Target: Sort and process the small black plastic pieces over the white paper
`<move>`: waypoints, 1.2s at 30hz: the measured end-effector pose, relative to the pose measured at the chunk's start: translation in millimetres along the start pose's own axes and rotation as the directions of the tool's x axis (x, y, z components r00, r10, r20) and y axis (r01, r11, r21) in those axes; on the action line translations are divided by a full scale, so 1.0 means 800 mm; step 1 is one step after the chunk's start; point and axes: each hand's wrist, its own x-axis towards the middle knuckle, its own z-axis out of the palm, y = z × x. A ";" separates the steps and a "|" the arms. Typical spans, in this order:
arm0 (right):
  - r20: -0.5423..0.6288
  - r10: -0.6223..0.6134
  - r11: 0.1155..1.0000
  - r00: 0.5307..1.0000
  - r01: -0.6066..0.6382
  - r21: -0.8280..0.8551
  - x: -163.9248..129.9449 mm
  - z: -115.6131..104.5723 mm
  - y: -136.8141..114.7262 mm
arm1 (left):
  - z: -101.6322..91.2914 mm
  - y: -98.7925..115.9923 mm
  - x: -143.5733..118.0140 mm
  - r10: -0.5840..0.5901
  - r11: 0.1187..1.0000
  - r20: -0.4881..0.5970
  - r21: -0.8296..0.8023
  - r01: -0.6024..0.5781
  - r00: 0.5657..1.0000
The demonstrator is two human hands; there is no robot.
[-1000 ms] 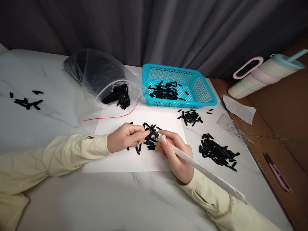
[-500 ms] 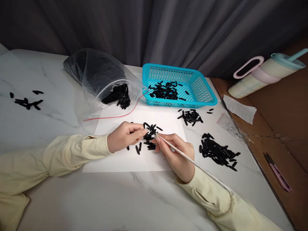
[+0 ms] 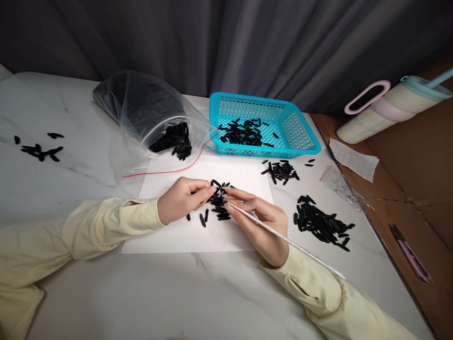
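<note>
- Two hands meet over a small heap of black pieces (image 3: 218, 204) on a white paper sheet (image 3: 184, 236) near the counter's front.
- Left hand (image 3: 179, 200) has its fingers drawn narrow, thumb and forefinger pinched at the heap's left edge; whether a piece sits between them cannot be told.
- Right hand (image 3: 262, 222) is closed on a thin white stick (image 3: 283, 237), held like a pen, its tip at the heap and its tail running back over the yellow sleeve (image 3: 318, 293).
- Going by how things lie, the work looks partly done: the heap under the hands is small, while a larger sorted pile (image 3: 320, 224) lies on the counter (image 3: 141, 293) to the right and a smaller cluster (image 3: 281, 171) sits beyond it.
- More pieces lie in the blue basket (image 3: 300, 137) further back, and plenty are left in the open plastic bag (image 3: 148, 113); a few strays (image 3: 38, 150) rest far left.
- Against the earlier frames, the stick shows edge-on and thin where it first looked broad and flat, and the right forefinger now stretches out over the heap toward the left fingertips.
- Left hand has hardly shifted, and the piles, basket and bag lie as before.
</note>
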 end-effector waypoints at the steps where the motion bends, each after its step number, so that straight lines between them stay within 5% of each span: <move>1: 0.011 0.004 1.000 1.000 -0.004 0.009 0.000 0.000 -0.001 | 0.000 0.000 0.000 0.000 1.000 -0.003 0.007 0.000 1.000; 36: 0.103 0.029 0.999 0.994 -0.025 -0.040 -0.001 0.002 -0.007 | 0.001 -0.001 0.001 0.027 0.999 0.006 0.025 -0.027 1.000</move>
